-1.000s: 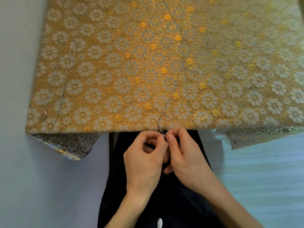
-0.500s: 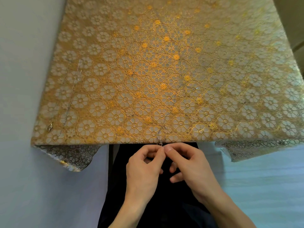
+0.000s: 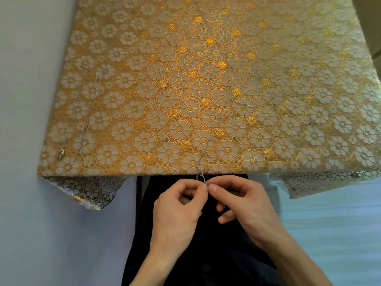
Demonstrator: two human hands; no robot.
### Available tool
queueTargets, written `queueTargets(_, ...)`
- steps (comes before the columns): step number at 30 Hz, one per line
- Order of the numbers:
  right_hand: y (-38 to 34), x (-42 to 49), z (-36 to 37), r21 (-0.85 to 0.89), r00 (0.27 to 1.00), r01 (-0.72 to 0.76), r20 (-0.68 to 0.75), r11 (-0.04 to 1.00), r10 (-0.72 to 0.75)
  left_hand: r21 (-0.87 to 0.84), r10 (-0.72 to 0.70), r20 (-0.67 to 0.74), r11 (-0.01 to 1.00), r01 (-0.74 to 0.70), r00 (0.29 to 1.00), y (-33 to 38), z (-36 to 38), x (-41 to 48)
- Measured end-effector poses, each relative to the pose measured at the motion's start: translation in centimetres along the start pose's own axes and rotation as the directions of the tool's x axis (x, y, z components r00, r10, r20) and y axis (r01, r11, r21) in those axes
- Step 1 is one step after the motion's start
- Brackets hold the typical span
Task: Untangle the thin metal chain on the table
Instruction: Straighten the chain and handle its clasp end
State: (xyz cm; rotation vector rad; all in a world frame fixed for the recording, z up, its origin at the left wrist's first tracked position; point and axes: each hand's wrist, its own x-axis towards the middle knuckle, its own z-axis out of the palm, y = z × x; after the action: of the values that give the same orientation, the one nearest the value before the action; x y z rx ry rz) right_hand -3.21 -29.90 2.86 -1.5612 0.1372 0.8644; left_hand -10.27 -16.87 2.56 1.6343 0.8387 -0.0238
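A thin silver chain (image 3: 208, 150) runs down the middle of the table and hangs over its near edge. Just below that edge my left hand (image 3: 177, 209) and my right hand (image 3: 245, 205) meet, thumbs and forefingers pinching the chain's hanging end (image 3: 203, 178) between them. The other fingers are curled loosely. A small tangle or clasp sits at the table edge right above my fingertips. Farther up the table the chain is faint against the pattern.
The table (image 3: 144, 58) wears a gold flower-patterned cloth whose corners droop at the near left and right. A second thin chain (image 3: 90, 108) with a small pendant (image 3: 61, 153) lies along the left side. Dark clothing fills my lap below the hands.
The view has tilted, so the table edge sits lower in frame. My hands have dropped slightly below the edge and a short length of chain now shows above my fingertips.
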Motion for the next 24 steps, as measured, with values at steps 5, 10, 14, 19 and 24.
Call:
queueTargets(5, -0.1, 0.4, -0.6, -0.269, 0.997, 0.049, 0.067, 0.962, -0.033, 0.091, 0.015, 0.002, 0.996, -0.015, 1.0, -0.1, -0.3, -0.5)
queueTargets(10, 0.4, 0.3, -0.1, -0.497, 0.991, 0.104, 0.126, 0.861, -0.047, 0.141, 0.026, -0.039, 0.99, -0.02, 0.999, -0.1, -0.1, -0.8)
queueTargets(14, 0.7, 0.2, 0.6, -0.425, 0.995, 0.06, 0.096, 0.903, -0.021, 0.121, 0.039, -0.072, 0.992, -0.03, 0.997, 0.0, 0.1, -0.8)
queueTargets(19, 0.2, -0.3, 1.7, -0.19, 0.999, -0.013, 0.038, 0.982, 0.021, -0.081, -0.011, -0.096, 0.997, 0.003, 0.995, 0.0, 0.4, -0.6)
queueTargets(24, -0.6, -0.1, 1.8, -0.1, 0.992, 0.109, -0.047, 0.989, -0.114, -0.309, -0.098, -0.084, 0.949, 0.068, 0.992, 1.5, 0.8, 0.3)
